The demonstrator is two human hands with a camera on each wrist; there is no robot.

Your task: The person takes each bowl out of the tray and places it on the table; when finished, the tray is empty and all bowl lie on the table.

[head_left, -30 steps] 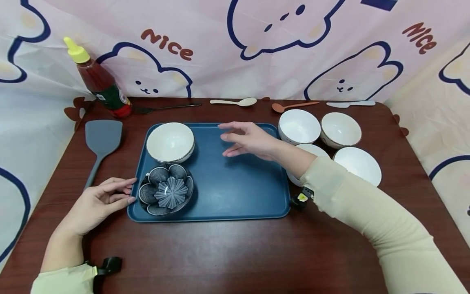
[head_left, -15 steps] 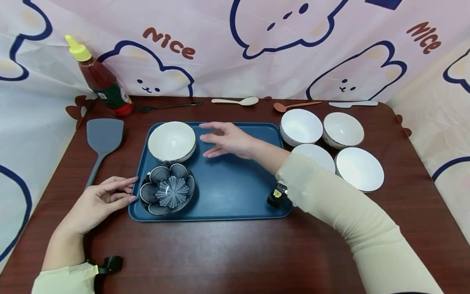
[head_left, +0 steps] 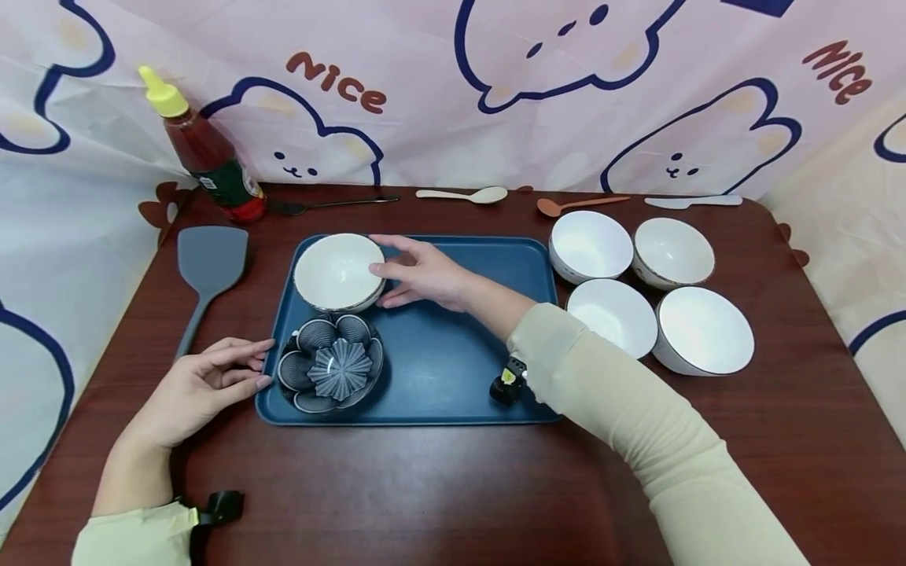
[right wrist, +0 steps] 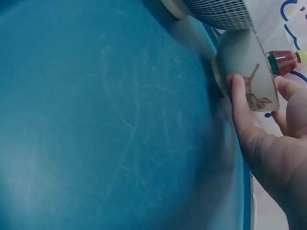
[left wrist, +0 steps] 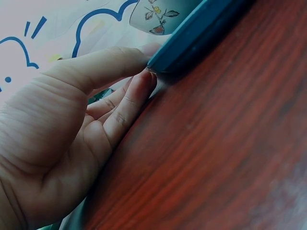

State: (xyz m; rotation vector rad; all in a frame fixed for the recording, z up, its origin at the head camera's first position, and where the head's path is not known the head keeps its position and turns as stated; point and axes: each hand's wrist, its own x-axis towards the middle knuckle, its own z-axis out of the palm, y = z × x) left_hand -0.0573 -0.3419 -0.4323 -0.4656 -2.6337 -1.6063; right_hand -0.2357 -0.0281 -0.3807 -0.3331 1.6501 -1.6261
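Note:
At the left of a blue tray (head_left: 453, 369) stands a cream bowl (head_left: 338, 271), which shows a floral print in the right wrist view. My right hand (head_left: 425, 275) is at its right side, thumb at the rim and other fingers around the outer wall. In front of that bowl, on the same tray, is a dark flower-shaped bowl (head_left: 340, 369) with ridged petals. The left hand (head_left: 198, 389) pinches the tray's left edge; in the left wrist view, the thumb is at the rim and the fingers lie below it.
Several white bowls (head_left: 701, 330) cluster right of the tray. A grey spatula (head_left: 212, 259) and a red sauce bottle (head_left: 212, 161) are at the left. Along the back lie a dark fork-like utensil (head_left: 340, 203), a cream spoon (head_left: 467, 195), an orange spoon (head_left: 576, 205) and a knife (head_left: 694, 201).
My right hand has moved left across the tray and reached the cream bowl. The left hand has stayed at the tray's edge. The head view has shifted slightly.

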